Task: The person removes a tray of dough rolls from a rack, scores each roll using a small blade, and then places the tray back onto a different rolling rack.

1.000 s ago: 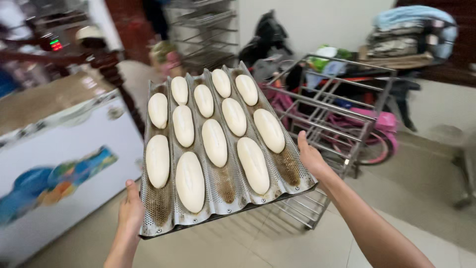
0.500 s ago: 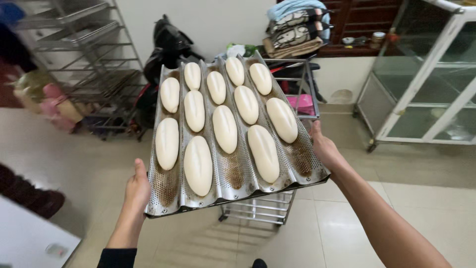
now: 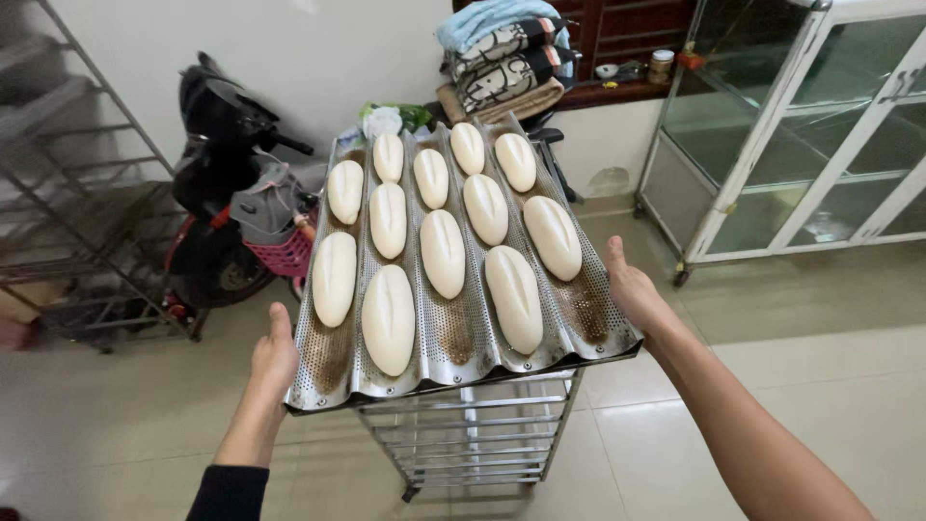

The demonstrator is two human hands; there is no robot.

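Note:
I carry a perforated, corrugated metal baking tray (image 3: 451,338) level in front of me. Several pale, scored loaves of raw dough (image 3: 443,253) lie in its channels. My left hand (image 3: 274,355) grips the tray's near left edge. On the right edge, my right hand (image 3: 632,289) holds it with the thumb against the rim. The tray hovers above a low wire trolley rack (image 3: 473,434).
A black motorbike (image 3: 227,174) with a pink basket is parked by the wall at left, beside a tall metal shelf rack (image 3: 77,193). A glass-door cabinet (image 3: 801,145) stands at right. Folded blankets (image 3: 506,58) rest on a wooden ledge behind. The floor is tiled.
My view has swung to the right: the chest freezer is gone from sight, the motorbike and glass cabinet now flank the tray. Both hands kept their grip on the tray.

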